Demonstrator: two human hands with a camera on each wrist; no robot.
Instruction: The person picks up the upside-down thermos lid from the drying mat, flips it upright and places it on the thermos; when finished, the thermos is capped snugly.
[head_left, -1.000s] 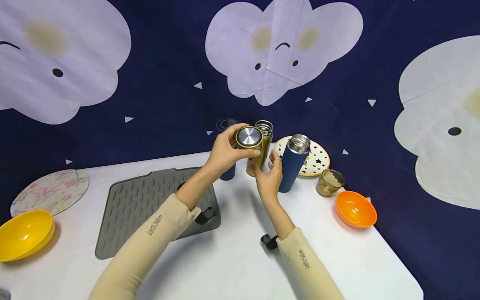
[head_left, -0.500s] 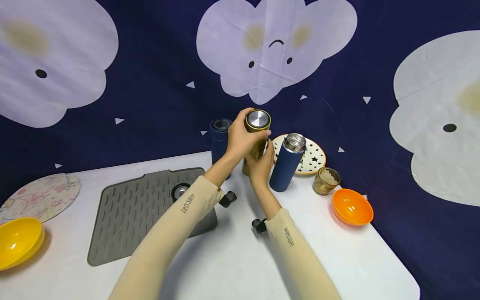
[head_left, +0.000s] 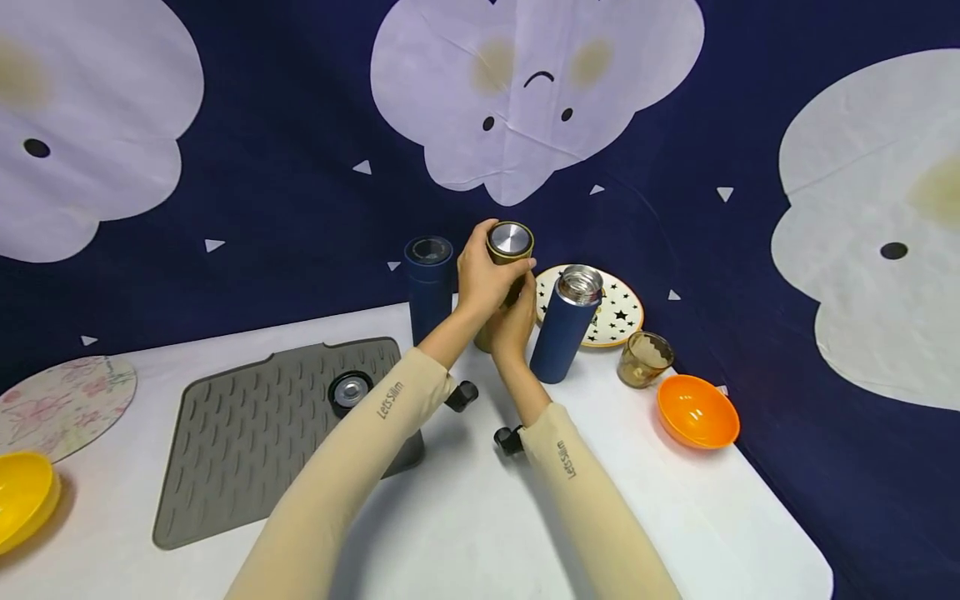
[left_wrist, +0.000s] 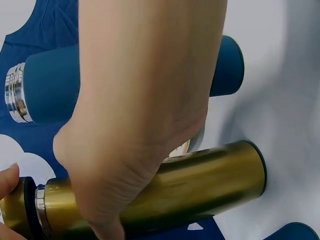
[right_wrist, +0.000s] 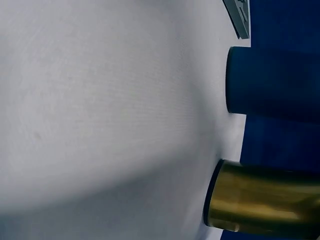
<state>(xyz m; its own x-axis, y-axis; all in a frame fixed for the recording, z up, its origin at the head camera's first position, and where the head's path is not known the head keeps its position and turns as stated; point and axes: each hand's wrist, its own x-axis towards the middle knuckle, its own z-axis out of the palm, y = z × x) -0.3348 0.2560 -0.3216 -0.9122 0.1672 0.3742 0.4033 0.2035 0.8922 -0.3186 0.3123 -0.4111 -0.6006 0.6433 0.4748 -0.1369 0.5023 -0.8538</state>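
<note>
A gold thermos flask (left_wrist: 215, 182) stands upright on the white table. My left hand (head_left: 480, 271) grips its lid (head_left: 511, 239), which has a brushed silver top, from above and the left. My right hand (head_left: 514, 323) is wrapped around the body below, hiding much of it in the head view. In the left wrist view, the lid sits at the mouth with a strip of steel neck showing. Close on the right is a blue flask (head_left: 564, 337) with a bare steel mouth. Left of the hands stands another blue flask (head_left: 430, 287) with a dark top.
A grey ridged mat (head_left: 247, 433) bears a round black lid (head_left: 351, 390). Behind the right blue flask lies a star-patterned plate (head_left: 621, 315). An amber glass (head_left: 645, 360) and an orange bowl (head_left: 697, 412) are at right. A yellow bowl (head_left: 26, 500) and a floral placemat (head_left: 71, 404) lie left.
My left hand has brought the lid up and right onto the gold flask's mouth. My right hand has closed round the flask body. The head view has shifted slightly right.
</note>
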